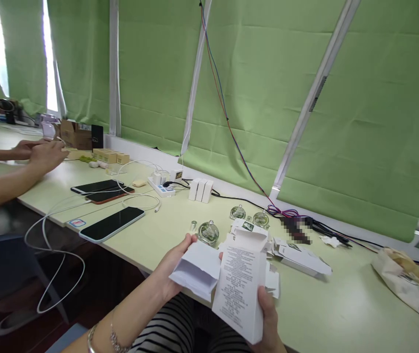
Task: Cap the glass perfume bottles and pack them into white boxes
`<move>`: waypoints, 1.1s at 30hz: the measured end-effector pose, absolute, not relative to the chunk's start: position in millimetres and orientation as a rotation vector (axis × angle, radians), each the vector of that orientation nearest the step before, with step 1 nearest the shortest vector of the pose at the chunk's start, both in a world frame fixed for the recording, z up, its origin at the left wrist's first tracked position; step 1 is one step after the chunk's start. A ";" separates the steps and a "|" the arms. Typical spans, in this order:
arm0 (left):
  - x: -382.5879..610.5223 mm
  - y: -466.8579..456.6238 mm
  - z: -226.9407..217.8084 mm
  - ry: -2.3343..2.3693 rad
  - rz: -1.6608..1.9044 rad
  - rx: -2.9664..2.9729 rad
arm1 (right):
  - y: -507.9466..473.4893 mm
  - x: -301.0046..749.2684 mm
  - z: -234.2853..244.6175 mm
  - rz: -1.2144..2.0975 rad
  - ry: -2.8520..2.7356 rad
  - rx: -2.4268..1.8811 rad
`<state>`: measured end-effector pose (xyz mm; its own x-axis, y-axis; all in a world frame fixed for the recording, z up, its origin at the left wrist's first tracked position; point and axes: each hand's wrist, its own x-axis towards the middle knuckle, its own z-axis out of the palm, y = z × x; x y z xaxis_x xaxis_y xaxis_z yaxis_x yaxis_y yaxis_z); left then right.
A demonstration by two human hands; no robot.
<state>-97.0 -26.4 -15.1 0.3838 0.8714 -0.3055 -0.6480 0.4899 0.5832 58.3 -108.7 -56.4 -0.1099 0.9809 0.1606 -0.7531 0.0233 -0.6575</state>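
My left hand [170, 272] is closed around a white folded cardboard sleeve [196, 267], whose open side faces me. In my right hand [268, 318] is a flat white box [237, 289] covered in small print, its top end open with a flap raised. The sleeve and the box are side by side above the table's front edge. Just beyond them stands a round clear glass bottle [208, 233], with a small vial [193, 226] beside it. Two similar glass bottles [238, 212] are farther back. Another opened white box [301, 257] lies to the right, partly behind the held box.
Several phones [112, 224] and white cables lie on the left of the table. A power strip [161, 186] and small white boxes [200, 190] stand at the back. Another person's hands [43, 152] work at far left. A cloth pouch [397, 279] lies at right.
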 end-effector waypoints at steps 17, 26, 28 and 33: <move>-103.6 -34.0 -10.0 0.429 0.975 0.681 | -108.7 65.7 -50.4 1.358 -0.701 -0.542; -92.5 -44.8 -30.3 0.644 1.251 1.349 | -102.7 59.7 -60.9 1.258 -0.710 -0.548; -92.8 -46.5 -34.1 0.617 1.206 1.518 | -101.4 61.3 -63.3 1.245 -0.674 -0.540; -93.3 -47.7 -35.6 0.575 1.109 1.535 | -104.5 65.2 -56.4 1.312 -0.732 -0.565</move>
